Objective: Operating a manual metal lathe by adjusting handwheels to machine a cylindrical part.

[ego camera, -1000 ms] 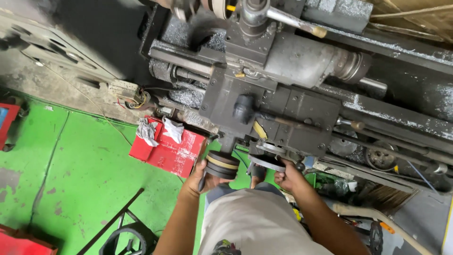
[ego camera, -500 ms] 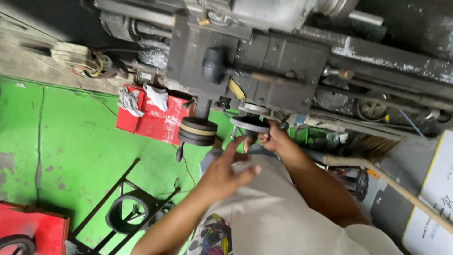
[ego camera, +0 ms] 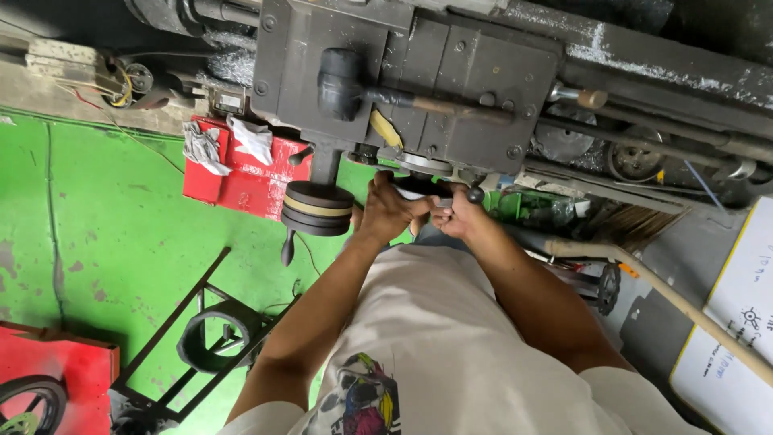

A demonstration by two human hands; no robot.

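Both hands meet on the small silvery handwheel (ego camera: 419, 165) that sits under the front face of the dark grey lathe carriage (ego camera: 403, 80), just below the apron and right of the larger black handwheel (ego camera: 316, 208) with its pale band. The left hand (ego camera: 388, 211) is curled around the near rim of the small wheel, and the right hand (ego camera: 452, 216) is closed beside it near the black ball knob (ego camera: 475, 194); the fingers overlap so closely that I cannot tell for sure whether the right hand pinches the knob's stem or the rim itself. The main risk, as I judge it, is a slip: metal chips lie on the machine above, the wheel may be oily, and a hand that comes off under force would strike the apron's edges or the long lever (ego camera: 419, 103) with the black grip. Knuckles are also crowded together, so one hand turning could pinch the other against the knob. Further out, the red box (ego camera: 241, 173) with rags (ego camera: 229, 143), the black stand (ego camera: 213, 338) on the green floor (ego camera: 88, 234) and the wooden broom handle (ego camera: 668, 302) stand close to the person's feet, so a sudden step back could mean a trip.
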